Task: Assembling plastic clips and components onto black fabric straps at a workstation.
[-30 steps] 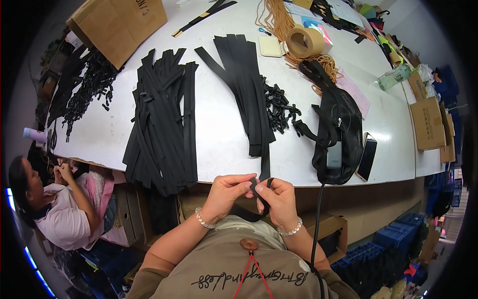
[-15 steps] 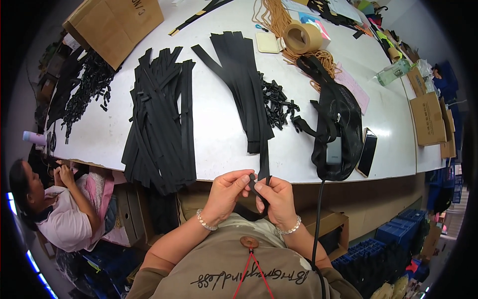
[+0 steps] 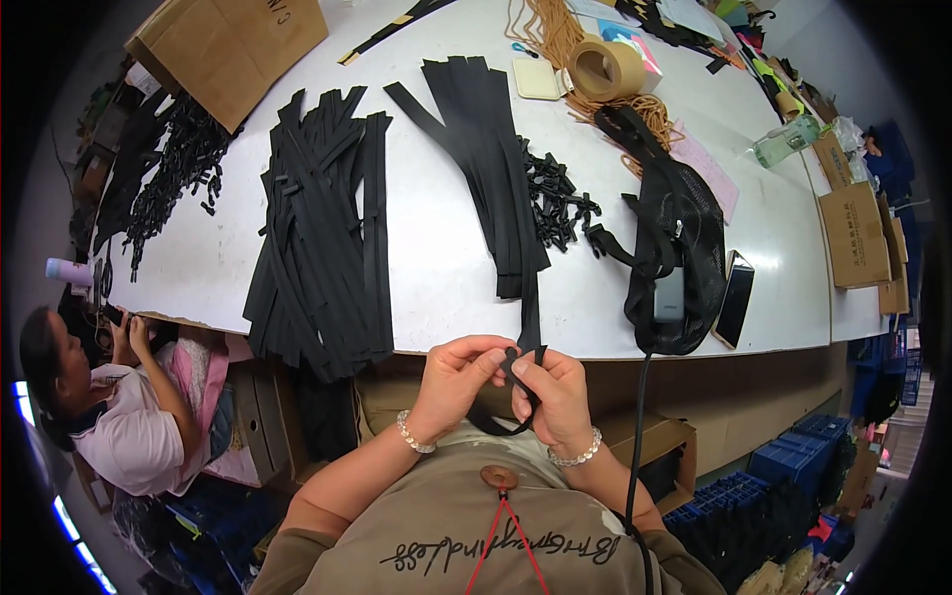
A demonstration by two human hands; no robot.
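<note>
My left hand (image 3: 458, 385) and my right hand (image 3: 555, 397) meet just off the near edge of the table, both closed in a pinch on one black webbing strap (image 3: 531, 312). The strap runs down from the table into my fingers and hangs in a loop below them. A short end stands up between my thumbs; whether a small buckle sits there is hidden. Ahead of my hands lies a fanned stack of black straps (image 3: 476, 149). Beside it, on the right, is a heap of small black plastic buckles (image 3: 555, 203).
A larger strap pile (image 3: 322, 238) lies left, overhanging the edge. On the right are a black mesh bag (image 3: 694, 218) with a cable, a phone (image 3: 734, 297), tape roll (image 3: 607, 71) and bottle (image 3: 785, 142). A carton (image 3: 228, 55) stands far left; another person (image 3: 139, 426) sits left.
The strap's loop below my hands has swung lower and opened wider. More of its end shows between my thumbs. My hands stay in nearly the same place.
</note>
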